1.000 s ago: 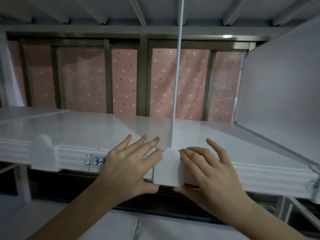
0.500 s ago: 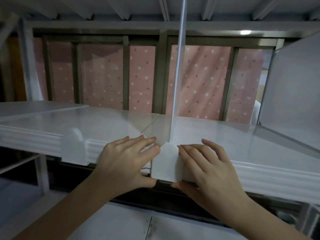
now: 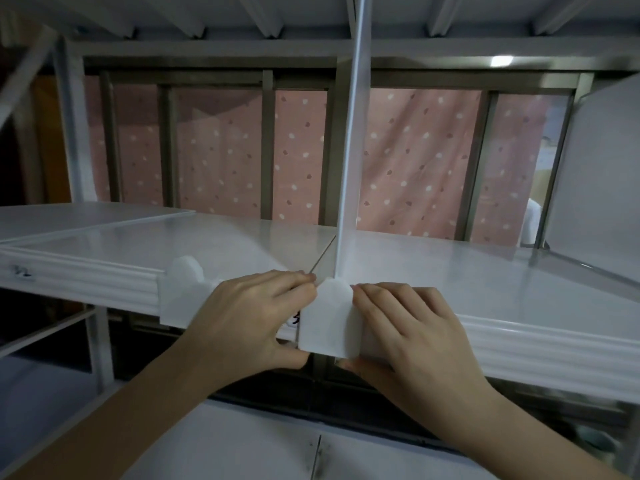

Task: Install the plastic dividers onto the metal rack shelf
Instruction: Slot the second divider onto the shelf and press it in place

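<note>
Dividers three in view, one upright divider [image 3: 349, 161] seated in white clip [image 3: 325, 317] at shelf [image 3: 519, 292] front edge, two clips counted, left hand [image 3: 256, 320] and right hand [image 3: 412, 334] fingers curled gripping it, handwritten marks unreadable.

The shelf [image 3: 450, 271] top is a smooth, milky translucent plastic sheet with a soft sheen, and its front edge [image 3: 86, 278] is a ribbed white moulding, slightly glossy. The white clip [image 3: 329, 317] on that front edge looks matt, opaque plastic, as does a second clip [image 3: 180, 292] further toward the left end. The upright divider [image 3: 349, 168] is thin, frosted, translucent plastic. The rack frame [image 3: 69, 126] and the beams [image 3: 263, 22] overhead look like painted metal, smooth and dull. Behind the back edge hangs a pink dotted cloth [image 3: 221, 157], matt and creased
</note>
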The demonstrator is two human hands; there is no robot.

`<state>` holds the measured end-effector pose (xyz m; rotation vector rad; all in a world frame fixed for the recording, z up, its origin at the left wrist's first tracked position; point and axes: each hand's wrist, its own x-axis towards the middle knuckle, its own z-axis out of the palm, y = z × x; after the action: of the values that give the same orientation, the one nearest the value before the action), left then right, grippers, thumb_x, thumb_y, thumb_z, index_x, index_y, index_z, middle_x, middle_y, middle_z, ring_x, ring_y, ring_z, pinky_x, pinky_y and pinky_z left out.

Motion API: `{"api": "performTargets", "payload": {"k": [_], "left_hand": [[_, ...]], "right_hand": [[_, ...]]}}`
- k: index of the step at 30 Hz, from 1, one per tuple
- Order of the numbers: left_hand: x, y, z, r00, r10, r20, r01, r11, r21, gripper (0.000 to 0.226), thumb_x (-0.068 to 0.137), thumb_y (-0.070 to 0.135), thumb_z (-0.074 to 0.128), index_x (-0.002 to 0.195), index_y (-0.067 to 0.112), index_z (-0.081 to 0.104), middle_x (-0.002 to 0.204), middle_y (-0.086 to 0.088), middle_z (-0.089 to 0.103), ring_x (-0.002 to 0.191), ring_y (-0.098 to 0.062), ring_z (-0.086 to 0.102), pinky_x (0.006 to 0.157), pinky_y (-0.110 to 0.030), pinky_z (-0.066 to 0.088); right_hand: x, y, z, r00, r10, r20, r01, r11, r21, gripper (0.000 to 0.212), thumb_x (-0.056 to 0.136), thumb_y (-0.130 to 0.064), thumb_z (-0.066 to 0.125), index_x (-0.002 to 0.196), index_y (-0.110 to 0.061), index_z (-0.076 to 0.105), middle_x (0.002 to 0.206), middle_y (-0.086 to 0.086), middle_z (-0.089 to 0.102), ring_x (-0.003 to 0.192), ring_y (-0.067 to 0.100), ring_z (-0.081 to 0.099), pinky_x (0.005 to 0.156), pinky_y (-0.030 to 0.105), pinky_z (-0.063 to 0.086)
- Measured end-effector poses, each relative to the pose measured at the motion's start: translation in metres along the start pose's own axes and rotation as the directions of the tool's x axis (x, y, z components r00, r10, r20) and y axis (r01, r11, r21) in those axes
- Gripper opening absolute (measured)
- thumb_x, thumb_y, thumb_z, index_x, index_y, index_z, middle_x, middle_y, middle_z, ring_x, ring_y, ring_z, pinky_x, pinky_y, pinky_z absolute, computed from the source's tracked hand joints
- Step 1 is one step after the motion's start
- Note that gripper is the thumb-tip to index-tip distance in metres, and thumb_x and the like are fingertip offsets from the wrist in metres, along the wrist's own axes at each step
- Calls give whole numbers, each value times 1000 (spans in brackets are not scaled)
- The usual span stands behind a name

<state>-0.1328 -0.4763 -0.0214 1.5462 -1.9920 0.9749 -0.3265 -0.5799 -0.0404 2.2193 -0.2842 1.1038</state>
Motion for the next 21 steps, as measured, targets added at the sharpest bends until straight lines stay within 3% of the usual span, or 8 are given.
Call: {"api": "performTargets", "payload": {"k": [6, 12, 16, 21], "left_hand": [[-3, -10, 1, 999, 32, -4, -33, 998, -52, 50, 59, 47, 61, 94, 13, 68, 103, 2, 71, 82, -13, 68, 58, -21, 54], [-6, -18, 0, 999, 41, -11, -42, 995, -92, 49, 56, 49, 56, 98, 26, 47, 100, 8, 68, 77, -8, 63, 56, -18, 51], [-6, -20, 0, 999, 50, -8, -50, 996, -68, 51, 56, 50, 57, 100, 23, 57, 96, 11, 66, 74, -5, 61, 55, -15, 48], [-9, -21, 6, 997, 68, -32, -70, 997, -37, 69, 45, 47, 80, 105, 18, 60, 100, 9, 68, 82, -5, 63, 64, -13, 47]], "right_hand": [[6, -5, 1, 1000, -5, 13, 5, 1000, -1, 59, 78, -48, 58, 117, -5, 62, 112, 5, 67, 99, 22, 55, 76, 33, 37], [10, -11, 3, 1000, 4, 27, -3, 1000, -15, 61, 78, -51, 56, 119, -5, 59, 113, 4, 66, 97, 22, 56, 75, 34, 37], [12, -9, 2, 998, -29, 48, 32, 998, -61, 62, 83, -57, 50, 122, -8, 51, 113, 4, 66, 95, 23, 59, 75, 33, 37], [8, -8, 4, 999, -16, 49, 20, 996, -87, 60, 86, -56, 51, 124, -9, 50, 116, 3, 65, 94, 21, 55, 74, 32, 38]]}}
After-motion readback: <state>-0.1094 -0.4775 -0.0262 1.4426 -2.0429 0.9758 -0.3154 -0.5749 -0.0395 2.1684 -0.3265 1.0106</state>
